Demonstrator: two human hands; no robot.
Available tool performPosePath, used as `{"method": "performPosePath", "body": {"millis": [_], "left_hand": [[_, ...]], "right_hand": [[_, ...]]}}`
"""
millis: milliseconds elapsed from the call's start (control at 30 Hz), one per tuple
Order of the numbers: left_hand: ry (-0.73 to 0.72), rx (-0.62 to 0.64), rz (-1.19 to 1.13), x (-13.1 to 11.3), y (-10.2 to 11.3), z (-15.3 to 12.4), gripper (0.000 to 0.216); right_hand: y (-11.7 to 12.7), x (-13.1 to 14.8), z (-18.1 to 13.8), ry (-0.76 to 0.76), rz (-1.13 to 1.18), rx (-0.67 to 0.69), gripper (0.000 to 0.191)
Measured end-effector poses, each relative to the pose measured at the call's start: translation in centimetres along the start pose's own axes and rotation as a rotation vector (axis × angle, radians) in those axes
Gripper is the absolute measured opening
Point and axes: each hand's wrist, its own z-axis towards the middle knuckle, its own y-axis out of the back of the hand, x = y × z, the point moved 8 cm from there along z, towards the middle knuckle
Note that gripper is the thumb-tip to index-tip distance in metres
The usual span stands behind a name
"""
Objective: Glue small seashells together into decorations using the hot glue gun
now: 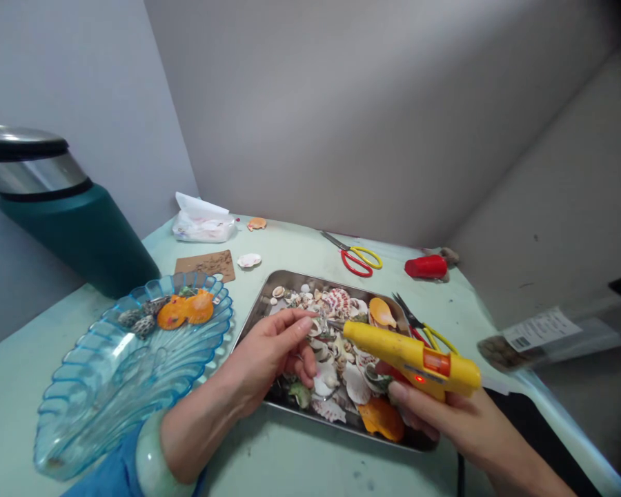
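My right hand (435,414) grips a yellow hot glue gun (403,348), its nozzle pointing left and a red light glowing on its side. Thumb and forefinger of my left hand (277,352) are pinched together just left of the nozzle tip; whatever small thing sits between them is too hard to make out. Beneath both hands lies a metal tray (269,283) filled with seashells, among them a red-and-white striped scallop shell (337,301), an orange shell (381,313) and a larger orange shell (383,418).
At left, a blue glass dish (119,386) holds orange scallop shells (186,309) and dark speckled shells. A green bottle (77,235) stands behind it. Scissors (359,259), more scissors (421,328), a red object (425,267) and brown cardboard (207,265) surround the tray.
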Motion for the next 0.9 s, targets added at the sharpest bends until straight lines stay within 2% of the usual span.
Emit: {"method": "performPosePath", "body": {"millis": [133, 233, 333, 667, 900], "left_hand": [[-0.010, 0.001, -0.002, -0.1, 0.0, 0.0, 0.030], [-0.018, -0.008, 0.018, -0.1, 0.2, 0.0, 0.033], [-0.026, -0.025, 0.045, -0.1, 0.3, 0.0, 0.032], [-0.068, -0.101, 0.038, -0.3, 0.7, 0.0, 0.029], [-0.085, -0.163, -0.010, -0.4, 1.1, 0.0, 0.031]], "right_hand": [[-0.1, 0.5, 0.1, 0.058, -0.051, 0.020, 0.023], [0.2, 0.3, 0.1, 0.053, -0.057, -0.017, 0.020], [0.5, 0.2, -0.1, 0.056, -0.092, -0.047, 0.025], [-1.3, 4.1, -0.6, 0.366, -0.417, 0.052, 0.012], [-2.2, 4.2, -0.4, 0.389, -0.479, 0.163, 0.007]]}}
